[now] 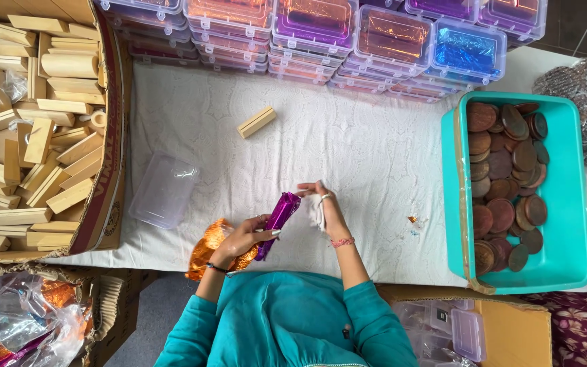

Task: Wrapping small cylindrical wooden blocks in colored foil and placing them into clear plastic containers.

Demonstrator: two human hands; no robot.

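My left hand (244, 236) grips a long block wrapped in shiny purple foil (278, 213), held slanted above the white cloth. My right hand (323, 206) pinches the foil at the block's upper end and also holds a small white rag. A crumpled orange foil sheet (206, 249) lies under my left wrist. A clear plastic box (164, 189) sits open on the cloth to the left. A bare wooden block (257, 122) lies farther back.
A cardboard carton of wooden blocks (35, 129) fills the left. Stacked clear boxes with coloured foil parcels (321, 41) line the back. A teal tub of round brown discs (511, 183) stands right. Foil bags (22, 319) lie lower left.
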